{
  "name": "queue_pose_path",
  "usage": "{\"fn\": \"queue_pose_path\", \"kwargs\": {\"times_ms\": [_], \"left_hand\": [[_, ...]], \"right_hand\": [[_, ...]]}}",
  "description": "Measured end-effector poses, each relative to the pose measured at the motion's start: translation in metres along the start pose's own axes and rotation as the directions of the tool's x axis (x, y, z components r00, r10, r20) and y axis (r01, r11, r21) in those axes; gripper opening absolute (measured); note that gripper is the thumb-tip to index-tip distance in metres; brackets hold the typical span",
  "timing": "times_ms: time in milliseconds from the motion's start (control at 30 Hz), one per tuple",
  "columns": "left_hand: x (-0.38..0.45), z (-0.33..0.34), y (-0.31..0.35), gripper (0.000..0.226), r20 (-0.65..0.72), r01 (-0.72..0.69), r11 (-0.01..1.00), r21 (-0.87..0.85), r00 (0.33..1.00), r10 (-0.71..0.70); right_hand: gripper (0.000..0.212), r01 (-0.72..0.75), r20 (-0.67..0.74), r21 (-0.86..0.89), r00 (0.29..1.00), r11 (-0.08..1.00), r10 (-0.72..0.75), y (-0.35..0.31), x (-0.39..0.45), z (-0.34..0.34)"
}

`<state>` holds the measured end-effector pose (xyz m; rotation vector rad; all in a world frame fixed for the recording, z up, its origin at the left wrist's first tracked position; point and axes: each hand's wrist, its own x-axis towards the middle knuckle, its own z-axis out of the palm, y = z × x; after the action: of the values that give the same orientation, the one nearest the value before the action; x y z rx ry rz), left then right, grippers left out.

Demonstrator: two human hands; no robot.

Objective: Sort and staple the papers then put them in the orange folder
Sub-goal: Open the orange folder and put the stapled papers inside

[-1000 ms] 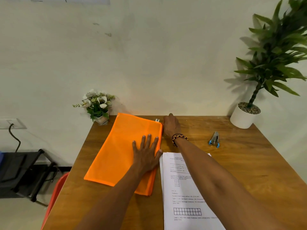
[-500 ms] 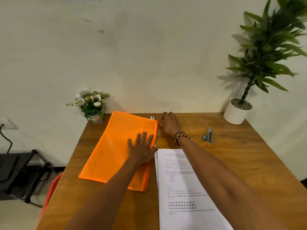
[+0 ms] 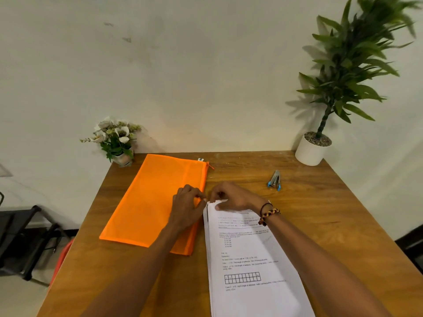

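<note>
1. Two hands meet at the far left corner of the papers [image 3: 247, 255], a white printed stack lying on the wooden tabletop [image 3: 320, 216] and running off the near edge of the view.
2. Right hand [image 3: 231, 197], with a beaded bracelet [image 3: 269, 213] at the wrist, has its fingers curled over that corner and pinches it, so the top sheet edge lifts slightly.
3. Left hand [image 3: 188, 205] lies over the right edge of the orange folder [image 3: 148, 202], fingers curled toward the same paper corner; whether it actually grips the sheets cannot be told.
4. Orange folder lies flat just left of the papers, its long side touching or nearly touching the stack, its zipper pull at the far right corner.
5. A stapler [image 3: 274, 180] rests beyond the papers to the right, apart from both hands.
6. A small flower pot [image 3: 116, 140] and a potted plant [image 3: 320, 143] stand at the far corners.
</note>
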<state>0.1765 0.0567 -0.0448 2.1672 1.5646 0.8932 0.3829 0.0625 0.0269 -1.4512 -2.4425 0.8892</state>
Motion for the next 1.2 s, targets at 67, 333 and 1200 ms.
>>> {"fn": "queue_pose_path", "kwargs": {"times_ms": [67,333,1200], "left_hand": [[-0.004,-0.002,0.006,0.032,-0.010,0.024,0.995,-0.096,1.000,-0.025],[-0.026,-0.002,0.019,0.040,0.082,-0.022,0.996,-0.084,0.996,0.028],[-0.017,-0.021,0.047,0.033,0.254,0.408,0.456,-0.791,0.897,-0.362]], "right_hand": [[0.005,-0.015,-0.035,0.045,0.999,0.999,0.016,-0.002,-0.002,0.002],[0.021,-0.068,0.049,-0.199,0.996,0.978,0.080,-0.010,-0.016,-0.005],[0.050,-0.309,-0.257,0.041,0.916,0.950,0.309,0.028,-0.044,-0.050]]}}
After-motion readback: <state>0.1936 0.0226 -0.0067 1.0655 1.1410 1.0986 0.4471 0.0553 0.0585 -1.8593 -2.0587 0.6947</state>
